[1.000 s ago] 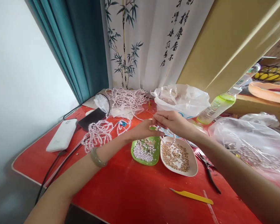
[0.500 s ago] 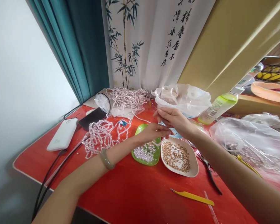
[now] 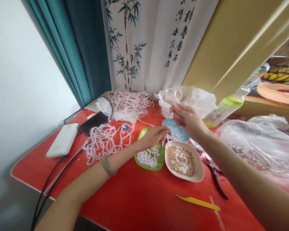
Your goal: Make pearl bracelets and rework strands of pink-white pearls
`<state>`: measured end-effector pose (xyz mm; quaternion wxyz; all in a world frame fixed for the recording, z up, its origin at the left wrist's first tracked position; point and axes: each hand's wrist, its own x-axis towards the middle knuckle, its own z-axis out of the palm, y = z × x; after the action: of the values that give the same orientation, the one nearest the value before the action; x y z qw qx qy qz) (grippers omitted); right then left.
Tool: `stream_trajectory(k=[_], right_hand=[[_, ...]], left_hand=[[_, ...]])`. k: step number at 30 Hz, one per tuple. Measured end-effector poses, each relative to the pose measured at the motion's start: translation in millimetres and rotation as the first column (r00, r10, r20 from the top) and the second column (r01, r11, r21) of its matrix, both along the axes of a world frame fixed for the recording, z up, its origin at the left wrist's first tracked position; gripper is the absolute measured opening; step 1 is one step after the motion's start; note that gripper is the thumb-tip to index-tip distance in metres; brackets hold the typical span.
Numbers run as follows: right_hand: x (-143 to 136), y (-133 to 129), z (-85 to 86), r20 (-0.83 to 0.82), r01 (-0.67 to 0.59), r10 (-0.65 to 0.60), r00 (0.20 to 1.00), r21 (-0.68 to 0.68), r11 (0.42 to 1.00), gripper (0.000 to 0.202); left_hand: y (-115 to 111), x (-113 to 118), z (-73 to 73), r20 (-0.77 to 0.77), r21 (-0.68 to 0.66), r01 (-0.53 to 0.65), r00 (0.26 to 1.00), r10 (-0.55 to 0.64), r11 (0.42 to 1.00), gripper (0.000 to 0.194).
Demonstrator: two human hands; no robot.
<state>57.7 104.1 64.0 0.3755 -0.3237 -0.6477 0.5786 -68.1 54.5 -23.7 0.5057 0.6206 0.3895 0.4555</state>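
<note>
My left hand [image 3: 155, 137] is closed in a pinch above the green dish [image 3: 159, 164], and a short strand of pale pearl beads [image 3: 168, 138] hangs at its fingertips. Loose white and gold beads lie in that dish, partly covered by the hand. Higher and to the right, my right hand [image 3: 184, 116] pinches thumb and forefinger together over the blue dish [image 3: 168, 122]. Whatever it holds is too fine to see. Just below sits a cream dish [image 3: 200, 170] with many small gold beads [image 3: 180, 160].
Piles of pearl strands [image 3: 102, 141] lie on the red table [image 3: 135, 195], left of the dishes. Yellow tweezers [image 3: 198, 202] and black-handled pliers [image 3: 216, 183] rest at the right. Plastic bags [image 3: 255, 144], a bottle [image 3: 225, 109] and a white power bank [image 3: 63, 141] stand or lie around.
My hands have drawn apart: the right moved up and to the right from the left one, which shifted slightly left. More of the blue dish shows between them.
</note>
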Motion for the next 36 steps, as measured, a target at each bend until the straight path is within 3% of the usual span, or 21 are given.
stream_trajectory(k=[5,8,11,13,18,20,22,26,28,31,36], right_hand=[[6.2,3.9,0.1,0.021,0.018,-0.019,1.0,0.031,0.999,0.02],[9.6,4.7,-4.6,0.23,-0.053,0.003,0.973,0.21,0.976,0.023],[12.5,2.4,-12.5,0.579,-0.268,-0.041,0.814,0.438,0.858,0.024],[14.2,-1.4,-16.0,0.709,-0.404,-0.107,0.697,0.511,0.759,0.027],[15.1,-20.7,-8.2,0.83,-0.63,-0.288,0.477,0.552,0.547,0.025],[14.1,-30.8,-2.8,0.851,-0.699,-0.385,0.356,0.516,0.495,0.03],[13.8,-38.5,-0.4,0.839,-0.745,-0.465,0.283,0.498,0.444,0.033],[21.4,-37.2,-4.4,0.784,-0.794,-0.535,0.316,0.527,0.302,0.024],[30.7,-27.5,-5.6,0.76,-0.791,-0.545,0.354,0.554,0.26,0.022],[49.6,-5.4,-1.6,0.726,-0.742,-0.569,0.387,0.611,0.274,0.021],[76.4,30.5,7.6,0.65,-0.579,-0.6,0.466,0.737,0.349,0.021]], left_hand=[[-5.1,-1.2,4.8,-0.145,0.045,-0.063,0.987,0.068,0.997,0.028],[-5.5,-3.7,4.7,-0.185,0.06,-0.031,0.982,0.041,0.998,0.028],[-4.2,-7.6,-1.7,-0.26,0.078,-0.062,0.962,0.08,0.995,0.024],[-3.3,-10.1,-7.7,-0.285,0.088,-0.065,0.954,0.088,0.994,0.021],[-2.8,-15.5,-13.9,-0.262,0.116,-0.023,0.964,0.053,0.993,0.022],[-4.5,-17.2,-10.4,-0.273,0.134,-0.048,0.958,0.083,0.99,0.022],[-7.7,-18.4,-4.6,-0.282,0.136,-0.084,0.952,0.12,0.987,0.025],[-17.5,-20.8,5.9,-0.344,0.173,-0.086,0.928,0.142,0.981,0.032],[-22.6,-24.3,6.8,-0.408,0.218,-0.051,0.903,0.139,0.975,0.036],[-29.2,-33.9,1.9,-0.557,0.294,-0.012,0.811,0.181,0.956,0.047],[-37.4,-48.0,-8.7,-0.818,0.375,0.061,0.491,0.299,0.925,0.056]])
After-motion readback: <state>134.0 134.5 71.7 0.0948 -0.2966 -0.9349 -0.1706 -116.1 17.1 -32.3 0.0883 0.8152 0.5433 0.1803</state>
